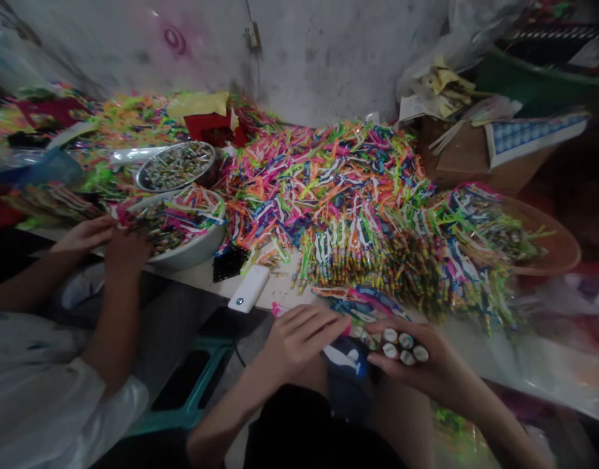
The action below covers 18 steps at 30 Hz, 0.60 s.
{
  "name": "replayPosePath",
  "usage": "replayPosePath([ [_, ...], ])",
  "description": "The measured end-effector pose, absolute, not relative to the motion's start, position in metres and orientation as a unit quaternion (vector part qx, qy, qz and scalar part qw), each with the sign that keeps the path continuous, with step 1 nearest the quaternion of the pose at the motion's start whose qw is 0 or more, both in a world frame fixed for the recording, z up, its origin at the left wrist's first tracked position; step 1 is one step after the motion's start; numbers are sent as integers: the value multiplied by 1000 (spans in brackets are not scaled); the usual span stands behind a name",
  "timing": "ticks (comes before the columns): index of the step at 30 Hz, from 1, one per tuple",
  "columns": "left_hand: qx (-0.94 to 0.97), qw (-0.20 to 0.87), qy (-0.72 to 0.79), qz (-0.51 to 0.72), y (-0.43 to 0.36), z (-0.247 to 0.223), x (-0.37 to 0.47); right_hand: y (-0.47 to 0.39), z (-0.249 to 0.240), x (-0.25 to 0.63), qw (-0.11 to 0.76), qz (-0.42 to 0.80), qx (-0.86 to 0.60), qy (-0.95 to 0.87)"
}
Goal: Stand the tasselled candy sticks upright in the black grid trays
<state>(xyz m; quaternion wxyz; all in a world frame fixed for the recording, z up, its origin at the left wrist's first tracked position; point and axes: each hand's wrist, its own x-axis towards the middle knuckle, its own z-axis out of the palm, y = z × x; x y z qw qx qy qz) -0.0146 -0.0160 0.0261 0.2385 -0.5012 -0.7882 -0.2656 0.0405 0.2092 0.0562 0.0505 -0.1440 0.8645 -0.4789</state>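
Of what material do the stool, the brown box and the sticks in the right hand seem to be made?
Stool: probably plastic, smooth, evenly teal. Brown box: most likely cardboard, matte, with flat faces. Sticks in the right hand: the pale, round ends look smooth, perhaps plastic or paper; the inside stays hidden.

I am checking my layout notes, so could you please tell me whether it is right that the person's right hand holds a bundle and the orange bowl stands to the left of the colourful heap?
Not quite: the orange bowl stands to the right of the colourful heap, as the head view shows. The right hand does hold a bundle.
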Motion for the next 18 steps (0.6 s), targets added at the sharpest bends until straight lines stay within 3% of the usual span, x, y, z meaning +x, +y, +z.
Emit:
replayPosePath([
  [9, -562, 266, -750, -224, -12, 37, -8, 214, 60, 51, 139, -567, -94, 807],
  [18, -606, 228, -731, -217, -3, 36, 0, 215, 54, 71, 220, -655, -43, 721],
])
